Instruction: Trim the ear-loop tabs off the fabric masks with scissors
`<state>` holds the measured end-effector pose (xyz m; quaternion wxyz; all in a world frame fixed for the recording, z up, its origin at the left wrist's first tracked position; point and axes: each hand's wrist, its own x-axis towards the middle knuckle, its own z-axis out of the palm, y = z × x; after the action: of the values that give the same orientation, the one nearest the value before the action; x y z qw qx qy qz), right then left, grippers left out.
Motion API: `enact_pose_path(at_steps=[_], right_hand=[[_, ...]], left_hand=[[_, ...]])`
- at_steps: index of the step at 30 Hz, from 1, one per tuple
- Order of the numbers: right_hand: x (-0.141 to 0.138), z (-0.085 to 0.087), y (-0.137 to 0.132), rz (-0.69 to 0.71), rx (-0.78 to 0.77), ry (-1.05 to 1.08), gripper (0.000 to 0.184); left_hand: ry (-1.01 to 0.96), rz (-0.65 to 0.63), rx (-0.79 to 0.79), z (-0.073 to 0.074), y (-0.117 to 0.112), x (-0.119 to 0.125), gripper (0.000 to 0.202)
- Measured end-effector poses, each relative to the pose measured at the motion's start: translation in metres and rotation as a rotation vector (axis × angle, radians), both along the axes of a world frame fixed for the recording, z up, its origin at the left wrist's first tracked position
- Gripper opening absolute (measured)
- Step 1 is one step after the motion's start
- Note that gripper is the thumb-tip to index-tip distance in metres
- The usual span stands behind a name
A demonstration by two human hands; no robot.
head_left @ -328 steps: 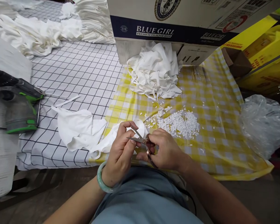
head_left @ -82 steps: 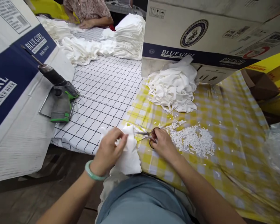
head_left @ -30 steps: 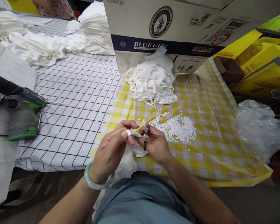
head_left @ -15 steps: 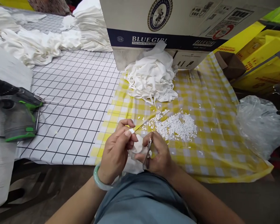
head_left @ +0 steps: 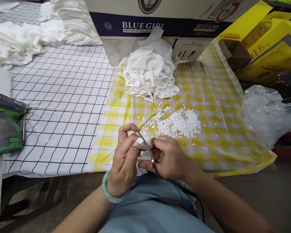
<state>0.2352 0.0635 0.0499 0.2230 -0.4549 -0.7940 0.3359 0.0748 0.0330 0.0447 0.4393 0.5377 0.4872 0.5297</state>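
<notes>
My left hand (head_left: 125, 158), with a green bangle at its wrist, pinches a piece of white cloth (head_left: 144, 156) between thumb and fingers. In my right hand (head_left: 172, 158) is a pair of scissors (head_left: 149, 147), its handles gripped by thumb and fingers. The scissor blades are spread and point left, right at the fingertips of my left hand, around the cloth's edge. Part of the cloth is hidden behind both hands. Just beyond them lies a heap of small white clippings (head_left: 180, 123) on the yellow checked tablecloth (head_left: 223, 149).
A pile of white cloth pieces (head_left: 151, 71) with loose strings rests against a large carton (head_left: 191, 47). Stacked white fabric (head_left: 72, 22) is at the far left. A grey and green tool (head_left: 7, 126) sits at left, a clear plastic bag (head_left: 266, 113) at right.
The scissors have swung from pointing upward to pointing left, and their blades have opened at the cloth in my left hand. The view has shifted slightly right and down.
</notes>
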Motion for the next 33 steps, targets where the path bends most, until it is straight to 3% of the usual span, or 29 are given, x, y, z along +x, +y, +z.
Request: enact_pose_path(at_steps=[6, 21, 28, 31, 33], right_hand=[[0.002, 0.002, 0.000, -0.014, 0.007, 0.023, 0.048], [0.006, 0.003, -0.001, -0.046, -0.084, 0.022, 0.051], [0.036, -0.012, -0.002, -0.224, -0.210, -0.161, 0.054], [0.056, -0.018, 0.002, -0.310, -0.265, -0.259, 0.053], [0.071, -0.023, 0.004, -0.392, -0.218, -0.412, 0.048]], left_hand=[[0.109, -0.020, 0.140, -0.003, 0.001, 0.001, 0.030], [0.214, -0.012, 0.221, -0.009, 0.004, 0.004, 0.026], [0.248, -0.201, 0.207, -0.015, 0.029, 0.027, 0.028], [0.189, -0.285, 0.135, -0.022, 0.039, 0.039, 0.031], [0.125, -0.311, 0.042, -0.026, 0.045, 0.039, 0.032]])
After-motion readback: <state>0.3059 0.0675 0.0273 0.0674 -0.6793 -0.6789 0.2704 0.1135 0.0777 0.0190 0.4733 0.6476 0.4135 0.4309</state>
